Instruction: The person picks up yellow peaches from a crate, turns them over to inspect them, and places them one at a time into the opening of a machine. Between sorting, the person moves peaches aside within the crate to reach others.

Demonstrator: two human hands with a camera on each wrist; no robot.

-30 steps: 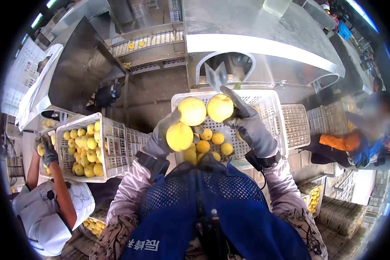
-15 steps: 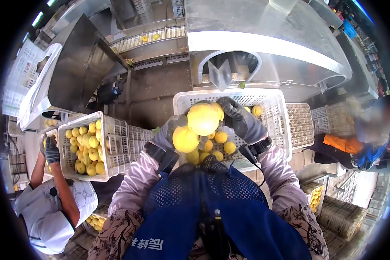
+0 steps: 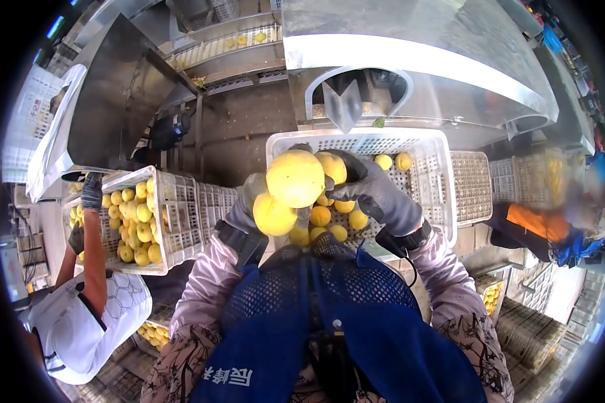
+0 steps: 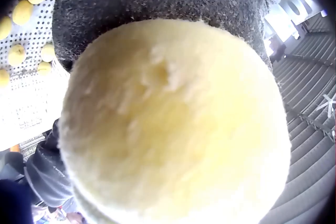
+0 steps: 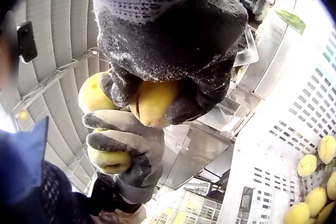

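Note:
In the head view my gloved left hand (image 3: 244, 201) holds a large yellow fruit (image 3: 294, 178) and a second fruit (image 3: 274, 215) below it. My gloved right hand (image 3: 383, 198) grips another yellow fruit (image 3: 333, 168) close beside them. The right wrist view shows the right hand (image 5: 168, 45) with fingers curled round its fruit (image 5: 154, 102), against the left hand's fingers (image 5: 123, 129). One fruit (image 4: 173, 119) fills most of the left wrist view, hiding much of the left glove (image 4: 152, 3). Below the hands, a white crate (image 3: 441, 181) contains several smaller fruits (image 3: 320, 215).
A metal machine (image 3: 417, 60) with an arched opening stands beyond the crate. Left are a full fruit crate (image 3: 181, 235) and a person in a white shirt (image 3: 107, 322). An empty-looking crate (image 3: 470, 185) and a person with an orange sleeve (image 3: 536, 223) are right.
My hands have come closer together, bringing the right hand's fruit beside the left hand's fruits. The person at left has raised one hand toward the machine there.

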